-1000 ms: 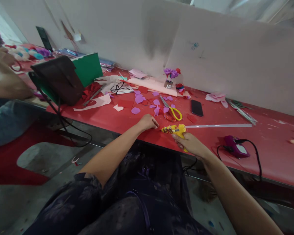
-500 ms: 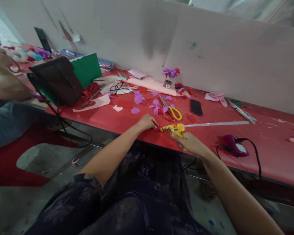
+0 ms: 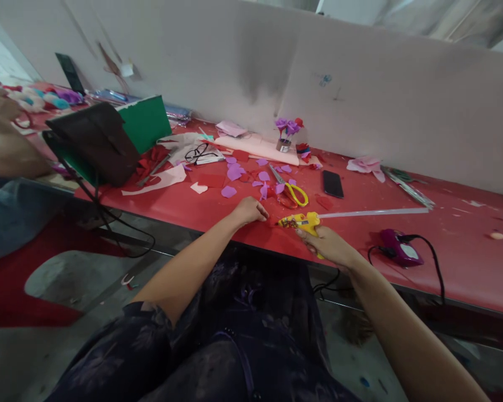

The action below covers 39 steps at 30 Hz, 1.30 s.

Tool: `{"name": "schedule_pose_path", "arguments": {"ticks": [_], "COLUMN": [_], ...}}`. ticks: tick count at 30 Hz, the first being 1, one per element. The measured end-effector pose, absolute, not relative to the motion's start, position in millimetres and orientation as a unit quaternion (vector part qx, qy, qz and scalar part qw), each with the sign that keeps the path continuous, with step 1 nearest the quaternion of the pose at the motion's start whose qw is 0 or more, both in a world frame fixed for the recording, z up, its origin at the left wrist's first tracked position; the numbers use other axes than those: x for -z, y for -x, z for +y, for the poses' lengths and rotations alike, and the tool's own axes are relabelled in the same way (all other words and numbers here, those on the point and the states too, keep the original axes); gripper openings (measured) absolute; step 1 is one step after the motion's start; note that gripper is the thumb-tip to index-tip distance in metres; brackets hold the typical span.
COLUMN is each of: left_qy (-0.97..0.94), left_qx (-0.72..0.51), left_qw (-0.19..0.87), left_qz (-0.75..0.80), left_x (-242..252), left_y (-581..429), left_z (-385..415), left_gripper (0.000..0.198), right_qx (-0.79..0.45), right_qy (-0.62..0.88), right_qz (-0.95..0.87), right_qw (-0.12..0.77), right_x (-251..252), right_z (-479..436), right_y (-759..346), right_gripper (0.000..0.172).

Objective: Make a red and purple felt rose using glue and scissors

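Observation:
My right hand [image 3: 329, 244] is wrapped round the handle of a yellow hot glue gun [image 3: 304, 221]. A long clear glue stick [image 3: 373, 213] sticks out of its back end, and its nozzle points left. Just left of that nozzle, my left hand [image 3: 251, 211] rests low over the table with its fingers pinched together. Whatever they pinch cannot be made out against the red surface. Beyond my hands lie scissors with yellow handles [image 3: 297, 195] and purple petal-shaped pieces [image 3: 235, 171].
The red table [image 3: 456, 245] bears a phone [image 3: 332, 183], a purple box with black cables [image 3: 399, 248], eyeglasses [image 3: 199, 152] and a small pot of purple flowers [image 3: 284, 145]. A dark brown bag [image 3: 96, 142] stands left. At far left shows another person's arm [image 3: 12, 145].
The glue gun's nozzle has drawn slightly right, away from my left hand's fingertips. My left hand keeps its pinch almost in place. The whole view has shifted slightly.

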<state>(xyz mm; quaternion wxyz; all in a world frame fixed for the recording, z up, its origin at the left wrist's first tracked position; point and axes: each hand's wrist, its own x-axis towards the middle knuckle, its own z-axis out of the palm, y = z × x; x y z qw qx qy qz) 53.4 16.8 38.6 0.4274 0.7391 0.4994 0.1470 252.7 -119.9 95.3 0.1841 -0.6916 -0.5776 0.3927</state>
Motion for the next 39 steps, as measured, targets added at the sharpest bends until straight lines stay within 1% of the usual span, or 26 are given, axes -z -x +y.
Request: {"name": "schedule_pose_path", "arguments": {"ticks": [7, 16, 24, 27, 30, 32, 33, 34, 37, 39], "left_qy": [-0.74, -0.741, -0.735, -0.731, -0.729, -0.729, -0.73, -0.731, -0.735, -0.733], "left_qx": [-0.142, -0.141, -0.148, -0.151, -0.156, -0.158, -0.159, -0.161, -0.17, -0.182], "left_qw": [0.428, 0.42, 0.428, 0.431, 0.434, 0.435, 0.435, 0.435, 0.437, 0.44], "left_qz": [0.498, 0.504, 0.505, 0.507, 0.506, 0.504, 0.502, 0.5, 0.491, 0.486], "left_x": [-37.8, -45.0, -44.5, -43.5, -42.4, -42.1, -42.2, -42.3, -42.3, -41.0], "left_y": [-53.1, -52.7, -52.5, -52.7, -52.7, -52.4, -52.2, -51.9, -51.4, -51.5], "left_z": [16.0, 12.9, 11.9, 11.5, 11.2, 11.5, 11.8, 12.1, 13.3, 13.8], "left_gripper": [0.021, 0.019, 0.018, 0.018, 0.018, 0.018, 0.017, 0.017, 0.015, 0.017], "right_qx": [-0.383, -0.382, -0.378, -0.362, -0.273, -0.157, -0.097, -0.049, 0.004, 0.015], "right_qy": [0.694, 0.692, 0.687, 0.689, 0.716, 0.766, 0.792, 0.821, 0.862, 0.868], "right_qz": [-0.577, -0.573, -0.589, -0.593, -0.612, -0.606, -0.592, -0.563, -0.505, -0.496], "right_qw": [0.196, 0.219, 0.194, 0.206, 0.195, 0.147, 0.114, 0.077, 0.036, 0.029], "right_x": [-99.4, -99.6, -95.6, -99.3, -101.6, -100.0, -98.0, -95.4, -86.2, -81.9], "right_z": [-122.5, -123.9, -123.5, -125.3, -120.9, -112.2, -106.5, -100.5, -85.4, -81.7], "right_y": [-257.2, -255.0, -255.2, -266.0, -290.1, -311.6, -322.8, -333.7, -360.0, -368.1], "right_gripper": [0.056, 0.054, 0.058, 0.057, 0.055, 0.047, 0.04, 0.038, 0.042, 0.041]}}
